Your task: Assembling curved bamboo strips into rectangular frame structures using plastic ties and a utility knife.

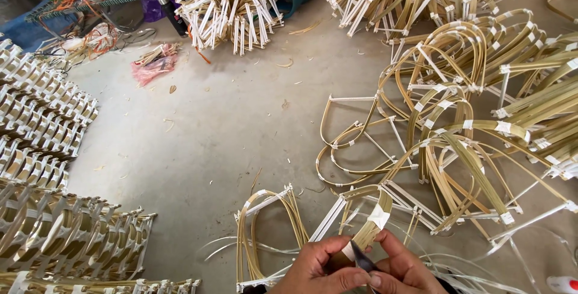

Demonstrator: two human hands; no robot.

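Both hands pinch a taped bamboo frame.
Left hand (319, 267) and right hand (402, 270) fingers grip the frame (367, 228); finished stacks (42, 149) left, loose pile (469, 119) right.

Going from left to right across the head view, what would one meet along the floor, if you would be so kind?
Stacked bamboo frames → pink scrap bundle → bare concrete floor → left hand → right hand, both on a taped bamboo strip → loose pile of arched bamboo frames.
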